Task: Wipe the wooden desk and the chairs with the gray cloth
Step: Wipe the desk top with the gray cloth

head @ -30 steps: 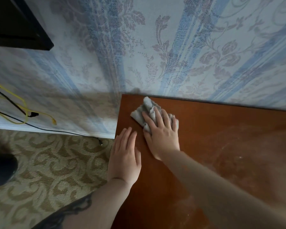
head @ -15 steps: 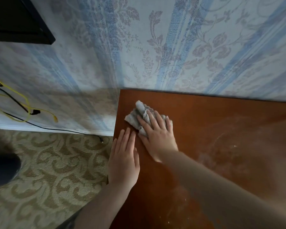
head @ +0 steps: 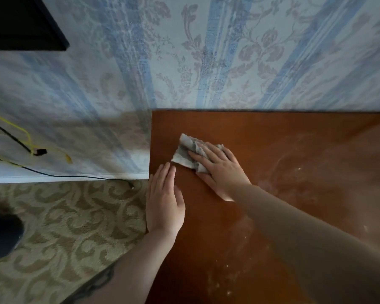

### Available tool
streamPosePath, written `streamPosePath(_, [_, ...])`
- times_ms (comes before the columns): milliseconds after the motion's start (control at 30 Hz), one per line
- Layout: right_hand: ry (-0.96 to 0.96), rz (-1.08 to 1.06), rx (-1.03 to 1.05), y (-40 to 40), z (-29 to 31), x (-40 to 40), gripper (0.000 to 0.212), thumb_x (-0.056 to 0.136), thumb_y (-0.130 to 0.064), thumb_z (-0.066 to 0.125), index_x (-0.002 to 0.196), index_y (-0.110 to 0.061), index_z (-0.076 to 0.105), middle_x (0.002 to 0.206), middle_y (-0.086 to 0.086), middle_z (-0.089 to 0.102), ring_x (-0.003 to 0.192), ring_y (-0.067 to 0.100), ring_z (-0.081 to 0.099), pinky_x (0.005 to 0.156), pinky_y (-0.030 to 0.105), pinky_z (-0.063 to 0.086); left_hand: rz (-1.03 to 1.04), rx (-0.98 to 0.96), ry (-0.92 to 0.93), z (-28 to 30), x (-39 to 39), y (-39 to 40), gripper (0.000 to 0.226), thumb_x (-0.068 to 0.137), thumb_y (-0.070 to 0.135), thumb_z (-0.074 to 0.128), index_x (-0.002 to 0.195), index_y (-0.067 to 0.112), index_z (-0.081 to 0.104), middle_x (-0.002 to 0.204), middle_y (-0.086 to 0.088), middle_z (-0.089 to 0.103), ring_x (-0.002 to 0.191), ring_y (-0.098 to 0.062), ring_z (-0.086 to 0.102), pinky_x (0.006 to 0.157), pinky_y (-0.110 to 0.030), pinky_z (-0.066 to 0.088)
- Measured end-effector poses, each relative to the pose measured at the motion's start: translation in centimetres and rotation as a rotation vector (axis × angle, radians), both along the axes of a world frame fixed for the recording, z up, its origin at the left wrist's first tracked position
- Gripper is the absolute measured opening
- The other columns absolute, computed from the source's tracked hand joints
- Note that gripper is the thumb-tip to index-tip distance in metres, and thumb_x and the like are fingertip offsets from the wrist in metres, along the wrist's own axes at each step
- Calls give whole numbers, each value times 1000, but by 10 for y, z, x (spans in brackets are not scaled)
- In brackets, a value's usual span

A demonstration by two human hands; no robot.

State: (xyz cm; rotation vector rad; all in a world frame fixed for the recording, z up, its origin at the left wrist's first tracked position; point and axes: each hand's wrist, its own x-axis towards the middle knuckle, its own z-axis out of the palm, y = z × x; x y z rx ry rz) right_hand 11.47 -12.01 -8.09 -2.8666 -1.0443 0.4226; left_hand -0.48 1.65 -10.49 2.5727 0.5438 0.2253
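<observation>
The wooden desk [head: 272, 132] fills the right half of the head view, reddish brown with pale dust streaks on its right and near parts. A crumpled gray cloth [head: 185, 153] lies near the desk's far left corner. My right hand [head: 219, 170] presses flat on the cloth with straight fingers, covering its right part. My left hand [head: 164, 205] rests flat on the desk's left edge, fingers straight and together, just below and left of the cloth. No chair is in view.
Blue striped floral wallpaper [head: 228, 62] rises right behind the desk. Left of the desk, patterned carpet [head: 75, 227] covers the floor, with yellow and black cables [head: 37, 151] along the wall. A black object [head: 24, 25] hangs at top left; a dark round shape [head: 2, 235] sits at the left edge.
My right hand has slid the cloth along the desk near its far left corner, toward the left edge and then back to the right. My left hand has stayed on the left edge.
</observation>
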Motion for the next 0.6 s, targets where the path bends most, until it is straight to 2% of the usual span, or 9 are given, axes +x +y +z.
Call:
streamPosePath(67, [-79,-306,55,6,-3,-22,53,101,-49,25,152,-40,12,162,-8,7,148,14,-2,119,42,-3,-32,-1,-1,-1,-4,3,48,93,13,40,141,12,46,150,0,40,143,-14,27,117,-39,25])
streamPosePath(133, [-91,-596,85,37,-5,-57,54,100,-50,17,152,-39,11,162,-8,1,148,16,-4,115,43,-12,-99,67,20,-4,-10,7,48,95,17,35,142,10,43,151,-2,38,144,-15,25,117,-40,26])
streamPosePath(167, [-39,-641,89,53,-5,-72,57,97,-52,8,152,-39,6,162,-7,-5,148,17,-9,112,42,-17,-130,96,21,-6,-13,9,49,96,19,34,143,9,42,151,-4,38,144,-16,25,117,-39,25])
streamPosePath(233, [8,-481,87,69,-4,-85,66,87,-52,-5,152,-40,0,161,-7,-11,147,17,-15,109,41,-23,-158,102,7,-9,-18,12,49,94,20,44,141,5,44,149,-7,40,142,-18,28,116,-38,26])
streamPosePath(300, [4,-190,72,58,2,-66,62,91,-52,1,152,-42,1,162,-9,-5,147,16,-12,114,41,-17,-140,96,-16,-10,-22,13,49,92,16,48,139,4,46,147,-9,43,141,-18,32,115,-39,28])
streamPosePath(367, [-6,-16,48,29,-1,-40,57,96,-54,12,151,-44,5,162,-11,4,148,12,-5,117,39,-8,-127,119,-20,-8,-22,12,48,95,17,37,140,6,45,148,-7,42,141,-17,31,115,-38,28])
streamPosePath(400, [-29,-57,48,14,-3,-33,57,95,-55,12,151,-45,10,161,-11,9,148,12,-1,118,39,-3,-127,125,-18,-7,-21,11,50,95,19,31,142,7,44,149,-5,41,142,-16,29,116,-38,26])
streamPosePath(500, [-130,-476,62,2,-7,-52,57,95,-55,16,150,-42,20,160,-8,18,147,14,8,118,42,6,-120,115,-11,-7,-19,9,56,92,25,22,142,10,44,150,-1,40,143,-13,26,118,-41,19])
streamPosePath(600, [-51,-589,43,46,-9,-98,57,96,-53,14,152,-43,3,162,-6,3,148,19,0,116,46,1,-75,66,-23,-6,-18,10,54,92,25,24,138,11,48,147,0,44,141,-12,30,118,-47,14])
